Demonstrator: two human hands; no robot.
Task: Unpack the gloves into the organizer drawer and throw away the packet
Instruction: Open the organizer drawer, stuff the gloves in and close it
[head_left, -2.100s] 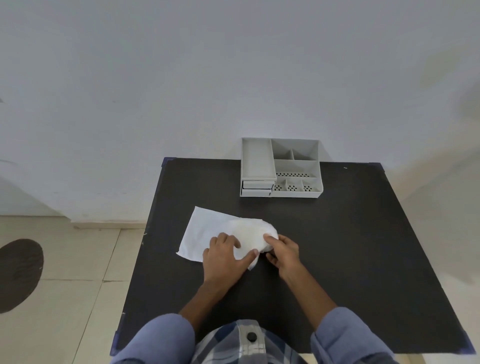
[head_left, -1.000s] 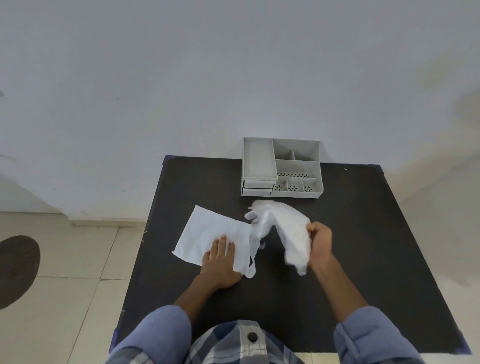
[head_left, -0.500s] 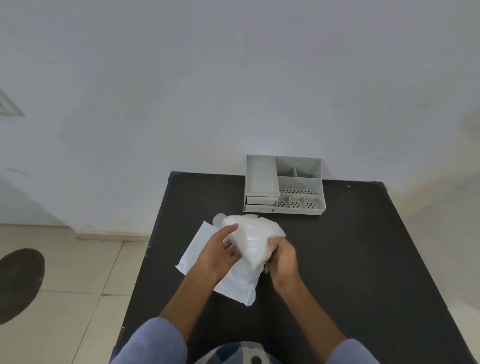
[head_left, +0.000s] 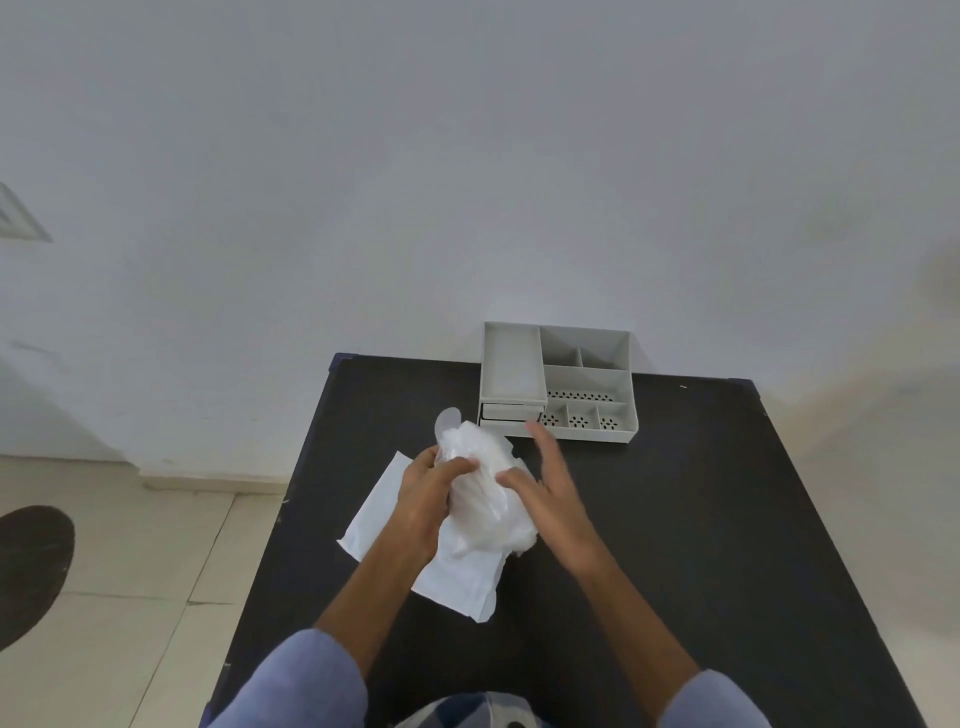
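A bundle of thin translucent white gloves (head_left: 485, 493) is held above the black table (head_left: 675, 519). My left hand (head_left: 423, 493) grips the bundle from the left. My right hand (head_left: 545, 483) rests flat against its right side with the fingers spread and pointing forward. Under both hands the white paper packet (head_left: 452, 577) lies flat on the table. The grey organizer (head_left: 558, 382) stands at the table's far edge against the wall, and its small drawers (head_left: 509, 411) at the front left look pushed in.
The organizer has an open long tray on the left and several small compartments on the right. A pale wall rises behind the table. Tiled floor with a dark round patch (head_left: 31, 566) lies to the left.
My right hand pulled the gloves out of the packet, then both hands gathered them into a bundle. My left hand left the packet and took the bundle; my right hand has now opened.
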